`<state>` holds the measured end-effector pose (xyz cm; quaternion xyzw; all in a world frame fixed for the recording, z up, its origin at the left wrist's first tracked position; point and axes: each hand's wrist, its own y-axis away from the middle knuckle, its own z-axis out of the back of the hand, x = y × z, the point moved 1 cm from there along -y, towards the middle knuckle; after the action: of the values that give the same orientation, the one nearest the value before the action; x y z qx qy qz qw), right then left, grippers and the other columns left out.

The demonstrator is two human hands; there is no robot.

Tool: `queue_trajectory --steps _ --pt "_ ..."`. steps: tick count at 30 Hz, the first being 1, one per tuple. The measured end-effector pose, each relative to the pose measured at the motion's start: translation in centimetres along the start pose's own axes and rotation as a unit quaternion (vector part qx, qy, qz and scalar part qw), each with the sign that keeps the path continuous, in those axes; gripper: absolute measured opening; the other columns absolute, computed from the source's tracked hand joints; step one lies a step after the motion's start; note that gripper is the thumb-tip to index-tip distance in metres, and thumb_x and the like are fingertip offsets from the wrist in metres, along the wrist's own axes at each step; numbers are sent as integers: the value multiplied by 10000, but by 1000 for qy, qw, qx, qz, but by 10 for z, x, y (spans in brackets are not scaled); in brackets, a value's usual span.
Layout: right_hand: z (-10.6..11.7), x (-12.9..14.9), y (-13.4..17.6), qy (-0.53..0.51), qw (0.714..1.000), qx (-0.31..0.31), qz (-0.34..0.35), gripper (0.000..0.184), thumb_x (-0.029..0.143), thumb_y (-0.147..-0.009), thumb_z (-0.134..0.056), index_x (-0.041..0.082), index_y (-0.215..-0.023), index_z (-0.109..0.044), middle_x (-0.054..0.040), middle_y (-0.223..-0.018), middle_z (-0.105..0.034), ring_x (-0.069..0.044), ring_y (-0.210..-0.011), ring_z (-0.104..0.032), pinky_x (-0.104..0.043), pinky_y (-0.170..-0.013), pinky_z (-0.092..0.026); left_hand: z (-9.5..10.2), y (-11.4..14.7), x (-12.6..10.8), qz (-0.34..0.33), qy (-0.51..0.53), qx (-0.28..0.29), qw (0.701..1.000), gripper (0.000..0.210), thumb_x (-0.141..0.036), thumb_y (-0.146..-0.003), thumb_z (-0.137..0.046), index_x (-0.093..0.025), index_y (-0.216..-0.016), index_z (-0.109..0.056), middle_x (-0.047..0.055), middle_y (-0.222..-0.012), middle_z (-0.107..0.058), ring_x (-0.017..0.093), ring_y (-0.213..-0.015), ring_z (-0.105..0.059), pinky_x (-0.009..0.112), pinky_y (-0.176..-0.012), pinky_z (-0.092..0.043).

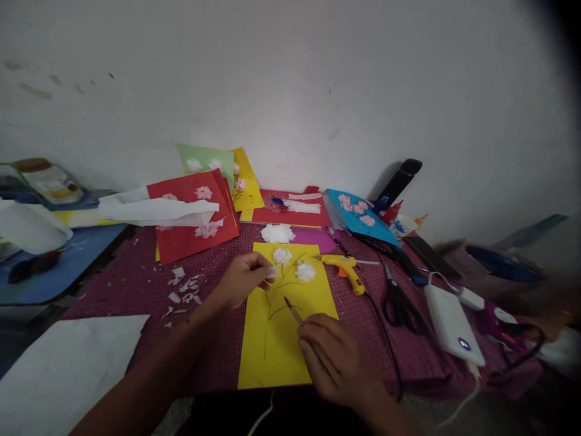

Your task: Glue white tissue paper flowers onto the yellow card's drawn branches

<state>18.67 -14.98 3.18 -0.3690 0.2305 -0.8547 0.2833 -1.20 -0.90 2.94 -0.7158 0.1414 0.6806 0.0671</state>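
Observation:
A yellow sheet [254, 363] lies on the cloth-covered table, with thin dark stem lines drawn on it. Two white paper flowers, one upper left [282, 256] and one to its right [305, 271], sit near its top. My left hand [245, 278] pinches a small white paper piece [272, 272] over the sheet's left edge. In my right hand [333, 357] is a slim pencil-like tool [294, 312], its dark tip over the drawn lines; whether it touches the paper I cannot tell. A pile of white paper petals [277, 233] lies just behind the sheet.
To the right are a yellow glue gun [342, 266] with its cord, black scissors [399, 303] and a white power bank [454, 324]. Red cards [190, 236] and a blue card [361, 215] with pink flowers stand behind. Paper scraps [186, 290] litter the left.

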Motion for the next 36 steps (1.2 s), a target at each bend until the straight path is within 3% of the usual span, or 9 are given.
queue_trajectory --steps 3,11,20,32,36 --pt "-11 -6 -6 -37 999 3 -30 229 75 -874 -524 197 -1059 -580 -73 -884 -629 -194 -837 -620 -336 -726 -537 9 -3 -1 1 1 -25 1000 181 -268 -698 -709 -143 -714 -580 8 -658 -634 126 -601 -619 233 -533 -510" --pt "-18 -31 -2 -44 995 -26 -85 243 106 -913 -496 217 -1111 -583 -81 -1002 -644 -196 -931 -630 -338 -809 -526 -3 -2 16 52 -69 51 995 81 -216 -719 -630 -145 -738 -596 1 -601 -628 97 -482 -562 222 -487 -467" --pt "-22 -31 0 -30 998 43 -27 391 84 -898 -530 237 -1257 -545 -75 -1098 -668 -182 -987 -642 -327 -842 -541 -6 -2 22 87 -72 65 992 157 -274 -739 -666 -132 -804 -660 34 -688 -675 112 -554 -608 231 -546 -494" --pt "-25 -32 -2 -9 999 32 -23 337 135 -913 -518 239 -1227 -580 -69 -1059 -702 -187 -943 -670 -337 -798 -569 -7 0 21 85 -69 78 991 155 -272 -752 -647 -129 -808 -661 46 -700 -689 117 -547 -607 238 -537 -494" --pt "-15 -26 6 13 999 24 -33 397 126 -901 -528 231 -1284 -546 -88 -1126 -684 -203 -1023 -658 -356 -861 -565 3 -4 14 66 -78 30 994 142 -253 -739 -657 -133 -816 -656 31 -670 -674 115 -543 -611 230 -536 -489"
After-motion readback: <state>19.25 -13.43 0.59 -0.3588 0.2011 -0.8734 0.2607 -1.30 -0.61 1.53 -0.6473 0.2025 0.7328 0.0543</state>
